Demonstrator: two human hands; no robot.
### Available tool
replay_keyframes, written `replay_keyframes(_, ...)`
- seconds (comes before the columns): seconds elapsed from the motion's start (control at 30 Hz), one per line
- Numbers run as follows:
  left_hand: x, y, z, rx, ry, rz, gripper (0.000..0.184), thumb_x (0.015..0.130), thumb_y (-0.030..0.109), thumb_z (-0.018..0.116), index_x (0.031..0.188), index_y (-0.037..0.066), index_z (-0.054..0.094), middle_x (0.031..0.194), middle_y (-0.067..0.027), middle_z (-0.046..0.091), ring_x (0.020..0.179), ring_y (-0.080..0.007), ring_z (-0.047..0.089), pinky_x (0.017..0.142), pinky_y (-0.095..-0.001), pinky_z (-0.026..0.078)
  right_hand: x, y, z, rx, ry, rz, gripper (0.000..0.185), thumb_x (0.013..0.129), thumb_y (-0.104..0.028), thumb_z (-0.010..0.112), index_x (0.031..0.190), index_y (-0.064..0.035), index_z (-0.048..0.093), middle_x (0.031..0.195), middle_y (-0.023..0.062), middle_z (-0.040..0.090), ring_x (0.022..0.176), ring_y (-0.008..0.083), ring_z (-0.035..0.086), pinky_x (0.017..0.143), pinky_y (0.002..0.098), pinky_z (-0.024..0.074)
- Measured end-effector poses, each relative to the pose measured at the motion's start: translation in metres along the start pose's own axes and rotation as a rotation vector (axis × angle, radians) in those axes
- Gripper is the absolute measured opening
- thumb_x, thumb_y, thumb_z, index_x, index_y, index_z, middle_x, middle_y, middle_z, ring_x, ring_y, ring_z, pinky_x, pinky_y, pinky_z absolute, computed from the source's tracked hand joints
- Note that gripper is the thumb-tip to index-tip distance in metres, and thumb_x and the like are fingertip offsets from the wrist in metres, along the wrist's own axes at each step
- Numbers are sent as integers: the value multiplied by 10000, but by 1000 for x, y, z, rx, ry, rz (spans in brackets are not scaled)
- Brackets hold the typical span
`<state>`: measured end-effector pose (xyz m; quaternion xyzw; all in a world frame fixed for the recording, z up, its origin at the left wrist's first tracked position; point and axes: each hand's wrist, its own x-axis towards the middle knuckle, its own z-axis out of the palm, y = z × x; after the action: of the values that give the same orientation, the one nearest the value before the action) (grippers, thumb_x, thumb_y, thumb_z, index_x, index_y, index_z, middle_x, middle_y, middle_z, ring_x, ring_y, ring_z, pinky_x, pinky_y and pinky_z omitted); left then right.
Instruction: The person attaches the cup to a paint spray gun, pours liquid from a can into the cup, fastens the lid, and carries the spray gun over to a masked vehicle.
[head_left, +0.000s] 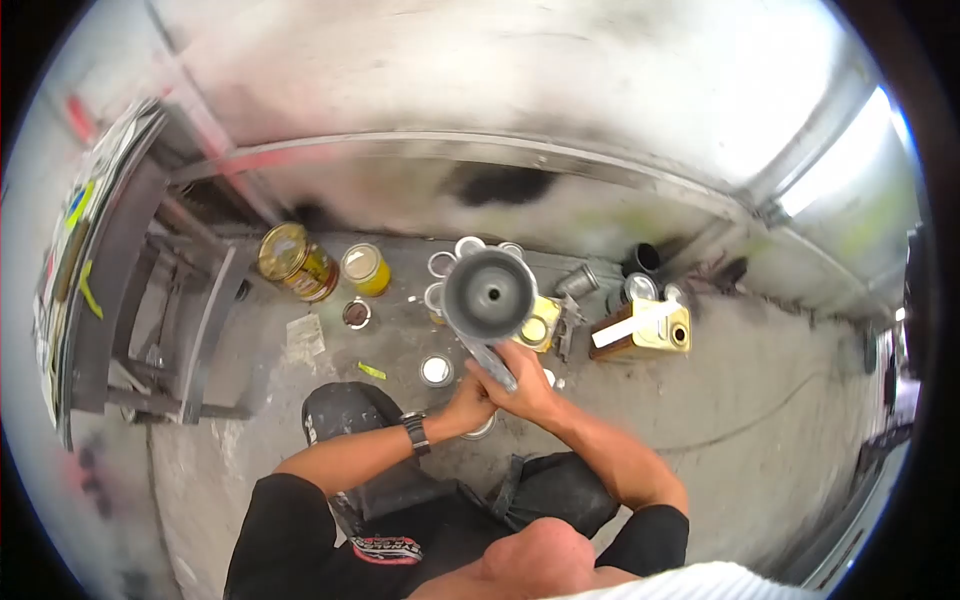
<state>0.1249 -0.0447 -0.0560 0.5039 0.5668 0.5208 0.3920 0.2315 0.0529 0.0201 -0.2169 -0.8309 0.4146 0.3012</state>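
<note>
At the far left we note a dark rack (88, 370) against the wall. On the floor beside it stands a large yellow tin (298, 262); in front lies a sheet of paper (305, 340). Next, we record a small round container (357, 313) with brown contents, a yellow can (366, 270) behind it and a yellow-green strip (372, 371) nearer the person. A container of white material (436, 371) follows.

The left hand (467, 410), with a watch (415, 433) at its wrist, meets a grey handle (493, 366); its fingers are largely hidden, and we cannot tell whether they grip. The handle joins a grey cup (487, 312), which is held above the floor between the containers, its round mouth and central hole facing us. The right hand (527, 385) has its fingers clamped around the handle.

Further right, we find a metal cup (576, 281) on its side, a dark cup (641, 260) and a rectangular can (655, 335) bearing a white strip (636, 323).
</note>
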Motion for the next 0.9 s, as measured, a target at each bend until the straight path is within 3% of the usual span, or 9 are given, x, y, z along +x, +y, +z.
replay_keyframes(0.1, -3, 5, 0, -49, 9, 56, 262, 939, 2, 626, 1200, 1, 649, 1159, -114, 718, 1090, -193, 657, 891, -388, 531, -8, 8, -1, 29, -172, 84, 395, 874, -174, 809, 1205, -16, 663, 1084, 238, 718, 990, 442, 702, 832, 462, 555)
replay_keyframes(0.23, -3, 2, -4, -55, -36, 12, 257, 954, 14, 619, 1208, -2, 650, 1127, -110, 724, 1057, -192, 668, 876, -382, 535, -4, -2, -3, 54, -188, 84, 338, 885, -183, 804, 1144, -1, 686, 1026, 240, 714, 943, 424, 708, 811, 452, 550)
replay_keyframes(0.33, -5, -9, 1, -90, -37, -59, 195, 971, 43, 641, 1157, -13, 660, 1047, -81, 728, 985, -158, 668, 839, -350, 535, 0, -3, 1, 124, -121, 133, 339, 934, -229, 780, 1164, 3, 689, 992, 166, 730, 916, 310, 723, 801, 414, 554)
replay_keyframes(0.43, -10, 6, 2, -266, -80, -170, 138, 989, 73, 669, 1085, -27, 666, 965, -38, 711, 914, -105, 642, 794, -306, 525, 10, -13, -3, 404, -73, 543, 269, 1044, -243, 654, 1143, 6, 683, 922, 79, 719, 540, 131, 609, 491, 284, 476)
replay_keyframes(0.47, -10, 13, 2, -340, -108, -207, 131, 995, 82, 677, 1060, -31, 666, 939, -24, 703, 892, -87, 631, 779, -291, 520, 15, -8, -10, 441, -123, 647, 337, 1083, -332, 596, 1172, -16, 670, 954, 72, 704, 475, 79, 530, 434, 238, 418)
replay_keyframes(0.5, -10, 12, 3, -349, -125, -196, 126, 999, 84, 671, 1069, -20, 660, 975, -13, 686, 931, -78, 611, 804, -293, 519, 20, -13, -15, 523, -101, 617, 478, 1089, -473, 545, 1185, -16, 649, 927, 89, 689, 470, 110, 516, 431, 262, 411)
replay_keyframes(0.6, -7, 21, 3, -321, -160, -225, 106, 1007, 76, 654, 1076, -5, 644, 1013, 30, 633, 978, -56, 566, 850, -282, 510, 27, -18, -21, 591, -33, 765, 661, 1069, -649, 428, 1183, -30, 632, 903, 111, 674, 466, 149, 490, 424, 280, 395)
replay_keyframes(0.9, -5, 18, 6, -411, -180, -303, 139, 1018, 103, 638, 1085, -15, 669, 971, 40, 651, 925, -51, 582, 804, -268, 506, 34, -18, -22, 603, -6, 800, 594, 1067, -612, 483, 1131, -41, 634, 870, 106, 660, 567, 147, 536, 437, 279, 406)
